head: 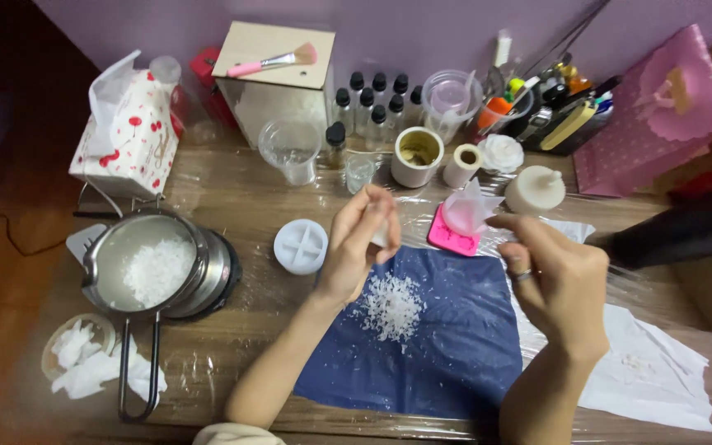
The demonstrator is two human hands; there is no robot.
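Wooden desk (232, 194) fills the frame; mid-frame, white flakes (391, 308) heap loosely on a dark blue sheet (447, 338). Left hand (356, 247) fingers pinch something small and white; right hand (554, 276) fingers curl, grip unclear

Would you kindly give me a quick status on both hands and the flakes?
Left hand pinched shut above white flakes on blue sheet. Right hand curled beside pink mould. Nothing between them.

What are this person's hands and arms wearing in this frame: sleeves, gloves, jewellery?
Both hands are bare, with no gloves. The right hand has a silver-coloured ring on one finger. The left hand shows no jewellery. Both forearms are uncovered; a bit of cream-coloured fabric shows at the bottom edge by the left arm.
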